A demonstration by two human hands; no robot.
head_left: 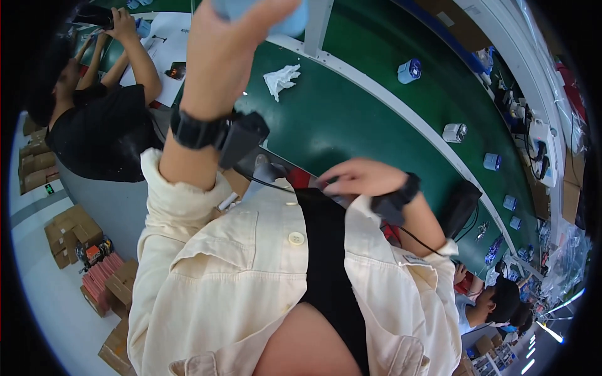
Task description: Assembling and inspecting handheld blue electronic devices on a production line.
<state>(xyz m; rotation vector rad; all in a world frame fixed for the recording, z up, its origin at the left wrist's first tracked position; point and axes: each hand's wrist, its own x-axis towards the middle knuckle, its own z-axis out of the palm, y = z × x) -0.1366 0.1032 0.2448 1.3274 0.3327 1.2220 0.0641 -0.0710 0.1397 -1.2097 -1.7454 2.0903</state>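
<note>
My left hand (229,53) is raised at the top of the view, its fingers closed round a light blue, rounded object (293,20). That object is partly cut off by the upper edge, and its kind does not show. In front of my body, my right hand (367,177) hovers by the near edge of the green table (326,119). Its fingers are loosely bent and slightly blurred, with nothing visible in them. A crumpled white tissue (281,81) lies on the table between the two hands.
Beyond a pale rail (382,94), light blue cylindrical units (409,71) stand spaced along a green belt; one is silvery white (454,133). A black object (461,207) is near my right forearm. A co-worker in black (100,131) sits at left; cardboard boxes (72,232) stand behind.
</note>
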